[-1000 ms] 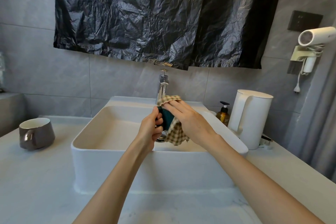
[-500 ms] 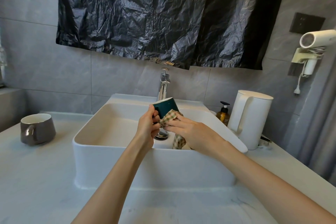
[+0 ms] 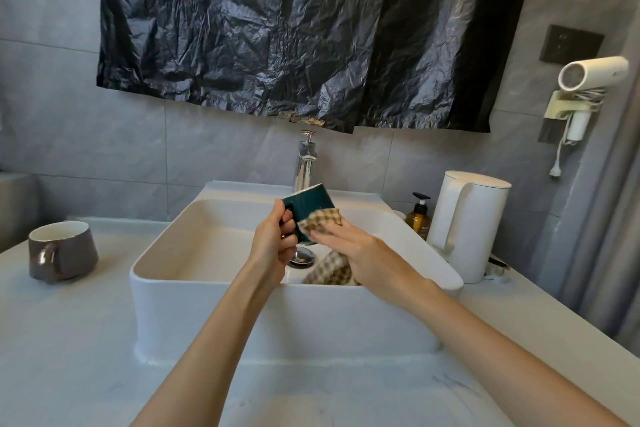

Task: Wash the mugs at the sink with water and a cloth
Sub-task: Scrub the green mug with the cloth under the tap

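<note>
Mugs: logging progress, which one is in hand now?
The dark green mug, gripped by the left hand and wiped with the checked cloth; the brown mug stands on the counter.

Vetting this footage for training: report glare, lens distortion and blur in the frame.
Head view: wide-angle lens tilts and bows the wall tile seams; light glints on the crinkled black plastic sheet and chrome faucet; left hand, right hand, green mug and checked cloth show no obvious motion blur.

Grey tiled walls are recorded behind the white kettle. A crumpled black plastic sheet is hung above and left of it; a hair dryer and dark socket plate are mounted above and right of it.
</note>
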The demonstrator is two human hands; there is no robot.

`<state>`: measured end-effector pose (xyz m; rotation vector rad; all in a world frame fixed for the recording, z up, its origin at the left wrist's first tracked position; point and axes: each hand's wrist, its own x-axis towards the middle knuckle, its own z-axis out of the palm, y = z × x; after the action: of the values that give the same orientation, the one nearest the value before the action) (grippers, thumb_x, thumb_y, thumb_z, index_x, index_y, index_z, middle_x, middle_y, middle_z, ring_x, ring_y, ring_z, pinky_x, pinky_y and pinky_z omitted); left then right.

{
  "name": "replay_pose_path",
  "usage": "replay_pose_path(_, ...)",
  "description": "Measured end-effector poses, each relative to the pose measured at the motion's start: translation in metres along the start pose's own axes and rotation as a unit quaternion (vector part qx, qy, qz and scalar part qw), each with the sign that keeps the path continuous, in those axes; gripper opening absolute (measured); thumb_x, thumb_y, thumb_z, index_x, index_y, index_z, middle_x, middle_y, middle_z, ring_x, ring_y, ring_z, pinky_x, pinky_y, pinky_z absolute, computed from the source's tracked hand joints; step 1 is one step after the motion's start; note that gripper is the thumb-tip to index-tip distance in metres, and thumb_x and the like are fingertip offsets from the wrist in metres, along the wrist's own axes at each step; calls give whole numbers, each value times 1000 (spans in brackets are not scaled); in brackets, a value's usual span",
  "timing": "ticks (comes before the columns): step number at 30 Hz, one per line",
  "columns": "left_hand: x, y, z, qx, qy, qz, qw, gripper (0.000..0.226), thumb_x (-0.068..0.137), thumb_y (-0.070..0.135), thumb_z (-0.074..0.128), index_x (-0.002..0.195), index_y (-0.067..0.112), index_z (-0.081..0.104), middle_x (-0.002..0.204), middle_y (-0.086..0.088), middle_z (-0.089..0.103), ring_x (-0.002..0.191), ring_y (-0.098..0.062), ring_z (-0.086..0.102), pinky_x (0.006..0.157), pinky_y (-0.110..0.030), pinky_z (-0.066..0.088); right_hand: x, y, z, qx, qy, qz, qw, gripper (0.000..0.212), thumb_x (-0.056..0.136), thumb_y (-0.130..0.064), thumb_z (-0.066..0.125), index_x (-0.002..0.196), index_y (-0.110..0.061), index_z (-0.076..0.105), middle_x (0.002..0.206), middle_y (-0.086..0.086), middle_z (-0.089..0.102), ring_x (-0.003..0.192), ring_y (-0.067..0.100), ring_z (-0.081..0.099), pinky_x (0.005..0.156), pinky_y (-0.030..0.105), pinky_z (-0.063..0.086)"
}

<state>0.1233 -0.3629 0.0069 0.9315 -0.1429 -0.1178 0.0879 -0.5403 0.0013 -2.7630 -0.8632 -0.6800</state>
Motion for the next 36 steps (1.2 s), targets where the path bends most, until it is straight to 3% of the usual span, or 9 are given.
replay_pose_path(8,-2,0,3,28,-28,-14,999,42,102,42,36,65,22,34,46,11,26,29,0,14,31,-15,7,28,-1,-25,80,52,67,993,59,99,5,29,147,-28,35,157,-7,22,146,15,17,120,33,15)
replay_pose_path(13,-4,0,2,26,-25,-6,999,42,102,42,36,66,22,35,47,11,27,29,0,15,28,-14,8,27,-10,-20,133,84,74,985,57,95,12,35,141,-20,46,154,0,31,143,12,22,116,16,13)
replay_pose_path(18,-2,-1,2,31,2,-1,1000,42,102,42,37,64,22,36,47,12,30,30,0,16,30,-13,9,-15,-2,-11,114,5,64,991,45,92,10,42,125,-13,63,141,-9,47,127,-3,33,103,-3,17)
replay_pose_path(23,-3,0,2,1,-17,-20,1000,41,102,40,36,66,21,37,45,11,30,28,-1,18,28,-12,11,-13,-2,-29,144,127,127,973,38,92,7,42,78,-16,70,92,0,64,90,6,56,82,25,44)
replay_pose_path(25,-3,0,2,11,-33,-28,999,41,102,40,36,66,21,36,45,9,29,28,-2,17,28,-12,10,1,-6,-45,173,199,158,951,35,94,3,39,82,-21,63,95,-2,56,93,6,51,83,22,36)
replay_pose_path(27,-3,0,2,26,-48,-38,998,40,102,40,36,67,21,35,47,9,28,28,-2,16,29,-13,8,13,-7,-60,185,152,166,957,24,93,-10,47,107,-26,58,117,-2,45,112,10,39,95,27,32)
replay_pose_path(29,-3,0,2,43,-65,-42,996,40,102,41,36,67,21,36,49,10,29,29,-2,16,30,-14,9,18,-4,-71,132,18,169,977,66,82,-31,67,138,-42,34,139,-6,24,127,17,20,107,42,28)
replay_pose_path(32,-4,0,3,67,-84,-45,993,40,101,43,37,67,22,35,51,11,27,31,-1,14,31,-15,7,16,-5,-65,-35,-49,140,988,122,57,-51,85,147,-50,3,152,-9,1,129,24,14,106,48,27)
replay_pose_path(36,-5,-1,5,84,-103,-55,990,40,101,43,37,67,23,34,51,10,25,30,0,14,32,-15,6,13,2,-36,-149,21,98,984,116,57,-47,87,148,-33,16,154,-4,12,125,22,25,104,41,35)
